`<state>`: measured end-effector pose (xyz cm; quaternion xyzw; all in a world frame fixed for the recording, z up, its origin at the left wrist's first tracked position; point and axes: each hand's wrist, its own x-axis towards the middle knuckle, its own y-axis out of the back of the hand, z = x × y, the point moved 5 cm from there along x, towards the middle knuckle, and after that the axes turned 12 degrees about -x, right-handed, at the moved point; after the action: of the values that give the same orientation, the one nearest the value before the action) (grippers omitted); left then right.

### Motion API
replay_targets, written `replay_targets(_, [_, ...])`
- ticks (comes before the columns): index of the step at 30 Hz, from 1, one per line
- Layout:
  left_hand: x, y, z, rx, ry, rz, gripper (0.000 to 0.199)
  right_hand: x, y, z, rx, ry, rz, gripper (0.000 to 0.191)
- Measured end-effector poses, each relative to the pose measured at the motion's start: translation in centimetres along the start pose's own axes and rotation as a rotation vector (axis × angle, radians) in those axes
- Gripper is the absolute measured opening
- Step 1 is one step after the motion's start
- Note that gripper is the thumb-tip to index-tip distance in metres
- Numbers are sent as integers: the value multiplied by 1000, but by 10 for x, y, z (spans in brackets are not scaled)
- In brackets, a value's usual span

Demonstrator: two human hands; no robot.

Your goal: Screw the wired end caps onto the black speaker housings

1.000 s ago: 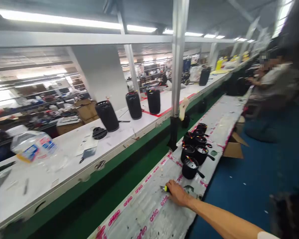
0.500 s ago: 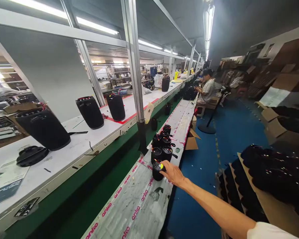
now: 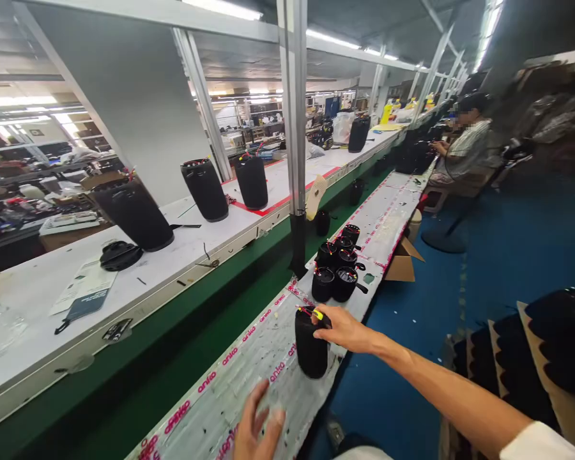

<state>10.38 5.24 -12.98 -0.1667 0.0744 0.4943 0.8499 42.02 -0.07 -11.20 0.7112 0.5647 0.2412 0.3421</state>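
A black, fabric-covered cylindrical speaker housing [image 3: 311,351] tilts slightly over the narrow, tape-edged bench [image 3: 191,434]. My right hand [image 3: 342,327] grips it at the top rim, beside red wires and a yellow piece. Nearer to me, my left hand [image 3: 261,425] is open, fingers apart, below and left of that housing and not touching it. Just beyond stands a cluster of several similar black housings [image 3: 323,284], with wires at their open tops.
A white workbench [image 3: 172,255] on the left carries several larger-looking black housings [image 3: 252,182] and a black lid [image 3: 121,255]. A metal post [image 3: 294,128] rises between the benches. Stacked black parts [image 3: 565,345] stand at right. A seated person [image 3: 464,144] works farther along.
The gripped housing has come nearer to me, away from the cluster, and more of its side shows. My left hand has entered from below. The camera view has turned left.
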Motion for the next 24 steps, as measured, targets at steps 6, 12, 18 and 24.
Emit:
replay_targets(6, [7, -33, 37, -347, 86, -245, 106, -23, -16, -73, 392, 163, -260, 68])
replay_targets(12, [-39, -35, 6, -660, 263, -34, 108, -39, -12, -109, 460, 155, -274, 50])
replay_targets(18, [-80, -12, 10, -584, 254, 234, 122, -67, 18, -146, 89, 360, -364, 15])
replay_targets(24, [-101, -2, 16, -490, 161, 315, 113, -81, 7, -182, -551, 800, -174, 15])
